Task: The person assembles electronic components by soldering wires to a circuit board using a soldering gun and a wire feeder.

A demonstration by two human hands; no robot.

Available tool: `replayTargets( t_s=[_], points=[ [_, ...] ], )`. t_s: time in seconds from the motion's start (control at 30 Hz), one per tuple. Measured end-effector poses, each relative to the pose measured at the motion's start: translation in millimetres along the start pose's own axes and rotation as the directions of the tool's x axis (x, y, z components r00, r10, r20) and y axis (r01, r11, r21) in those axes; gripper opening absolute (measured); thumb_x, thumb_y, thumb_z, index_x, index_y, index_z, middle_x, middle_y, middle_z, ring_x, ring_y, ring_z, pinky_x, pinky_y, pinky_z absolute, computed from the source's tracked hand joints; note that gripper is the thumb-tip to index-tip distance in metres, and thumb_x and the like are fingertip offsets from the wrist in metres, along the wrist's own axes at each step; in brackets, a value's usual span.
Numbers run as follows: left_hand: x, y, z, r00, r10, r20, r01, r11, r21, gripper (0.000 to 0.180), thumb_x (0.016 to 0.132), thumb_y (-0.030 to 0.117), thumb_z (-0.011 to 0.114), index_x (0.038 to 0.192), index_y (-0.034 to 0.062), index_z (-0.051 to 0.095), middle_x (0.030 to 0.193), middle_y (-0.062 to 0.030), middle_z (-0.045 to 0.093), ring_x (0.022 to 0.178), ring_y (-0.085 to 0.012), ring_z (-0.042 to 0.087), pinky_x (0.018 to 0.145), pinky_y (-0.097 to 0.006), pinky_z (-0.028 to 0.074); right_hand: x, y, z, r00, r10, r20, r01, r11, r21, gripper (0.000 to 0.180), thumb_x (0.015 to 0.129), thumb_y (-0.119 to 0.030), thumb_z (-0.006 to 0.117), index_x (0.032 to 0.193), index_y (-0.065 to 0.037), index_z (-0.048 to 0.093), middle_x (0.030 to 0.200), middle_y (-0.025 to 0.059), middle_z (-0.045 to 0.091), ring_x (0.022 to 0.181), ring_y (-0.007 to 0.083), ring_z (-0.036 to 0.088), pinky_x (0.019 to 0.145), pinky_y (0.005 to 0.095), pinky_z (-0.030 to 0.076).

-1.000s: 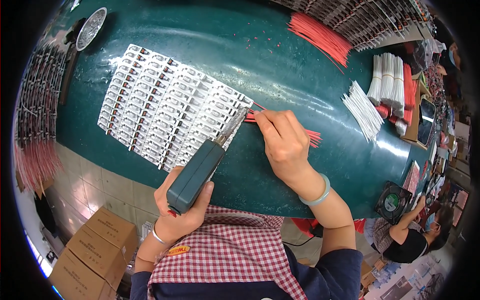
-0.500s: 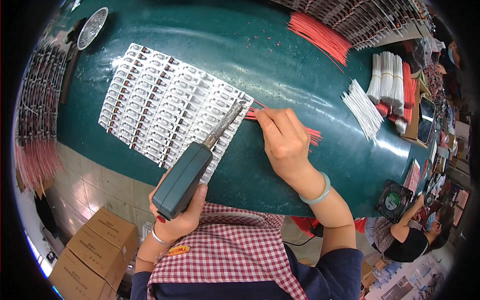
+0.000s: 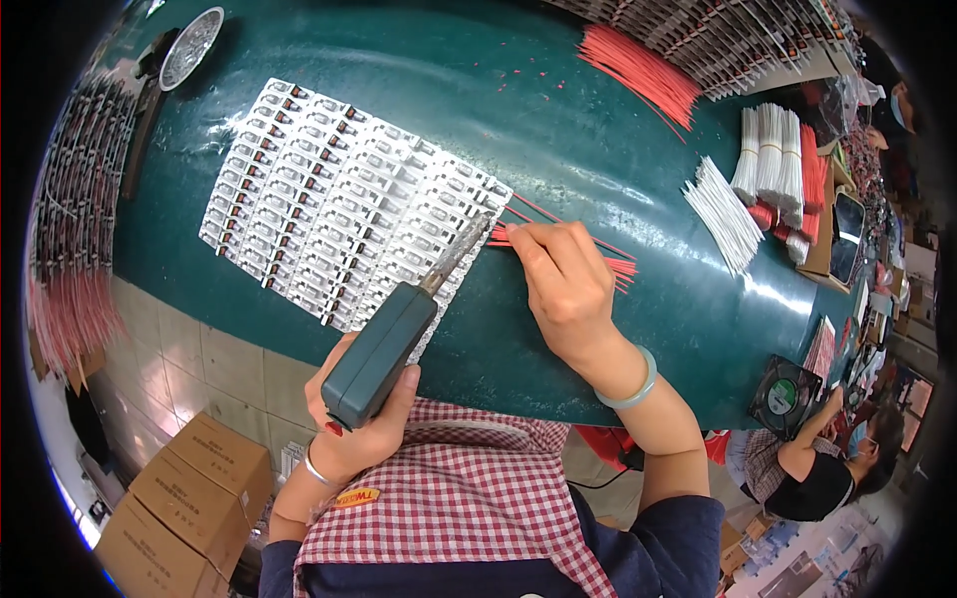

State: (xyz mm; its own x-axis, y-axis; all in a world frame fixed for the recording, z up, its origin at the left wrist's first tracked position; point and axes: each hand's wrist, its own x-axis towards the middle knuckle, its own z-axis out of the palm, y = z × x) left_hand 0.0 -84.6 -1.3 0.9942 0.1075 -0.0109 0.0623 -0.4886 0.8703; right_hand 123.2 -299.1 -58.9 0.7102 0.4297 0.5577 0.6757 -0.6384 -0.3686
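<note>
The person's left hand [image 3: 361, 436] was closed around the dark green body of a soldering gun [image 3: 381, 354], whose metal tip slanted up and to the right over the right-hand edge of a white panel [image 3: 344, 204]; contact between tip and panel could not be told from this view. The right hand [image 3: 570, 287] was closed in a pinch, thumb and forefinger together on short red wires [image 3: 620, 267] beside the same edge; the number of wires held was hidden. The wires fanned out beyond the hand to the right, one of them lying apart above the rest.

The panel lay flat and at a slant on the green worktop [image 3: 498, 374], left of the right hand, and bore slanting rows of small, like parts, several rows with dark pieces. A pale green bangle [image 3: 636, 384] circled the right wrist, a silver bracelet [image 3: 314, 466] the left. A checked apron [image 3: 439, 498] covered the person's front.

Farther out, a shallow metal dish [image 3: 191, 48] stood at the upper left and a heap of long red wires [image 3: 640, 77] lay at the upper right. Loose white wires [image 3: 723, 217] lay near tied white bundles [image 3: 773, 154] on the right. A black fan [image 3: 785, 399] stood at the right end, near a co-worker [image 3: 812, 476]. Cardboard boxes [image 3: 189, 498] occupied the lower left.
</note>
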Motion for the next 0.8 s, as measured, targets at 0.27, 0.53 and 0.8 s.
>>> replayTargets(
  t_s=[0.27,0.53,0.8],
  points=[
    [4,-1,7,1.000,0.024,-0.011,-0.025,0.997,-0.067,0.022,0.079,-0.005,0.073,0.100,-0.0041,0.068,0.089,-0.0108,0.066,0.071,-0.0172,0.064,0.065,-0.027,0.050,-3,1,0,0.999,-0.029,0.038,0.031,0.999,-0.035,0.027,0.071,0.002,0.069,0.097,0.005,0.068,0.090,0.0102,0.063,0.078,0.0237,0.060,0.064,0.0329,0.052],
    [2,-1,7,1.000,0.006,0.006,-0.006,1.000,-0.025,0.018,0.079,-0.004,0.074,0.096,-0.0029,0.068,0.085,-0.0102,0.065,0.068,-0.0189,0.063,0.063,-0.028,0.050,-2,2,1,0.998,-0.040,0.049,0.042,0.998,-0.040,0.027,0.071,0.001,0.069,0.097,0.005,0.068,0.090,0.0109,0.063,0.079,0.0242,0.061,0.064,0.0330,0.052],
    [-19,-15,0,0.997,-0.068,-0.021,0.067,0.997,-0.049,0.019,0.080,-0.001,0.074,0.098,-0.0057,0.070,0.087,-0.0152,0.068,0.071,-0.0249,0.066,0.065,-0.031,0.053,-1,0,0,0.998,-0.039,0.047,0.042,0.998,-0.048,0.027,0.069,0.001,0.070,0.096,0.005,0.068,0.089,0.0104,0.063,0.078,0.0240,0.061,0.064,0.0329,0.052]
  ],
)
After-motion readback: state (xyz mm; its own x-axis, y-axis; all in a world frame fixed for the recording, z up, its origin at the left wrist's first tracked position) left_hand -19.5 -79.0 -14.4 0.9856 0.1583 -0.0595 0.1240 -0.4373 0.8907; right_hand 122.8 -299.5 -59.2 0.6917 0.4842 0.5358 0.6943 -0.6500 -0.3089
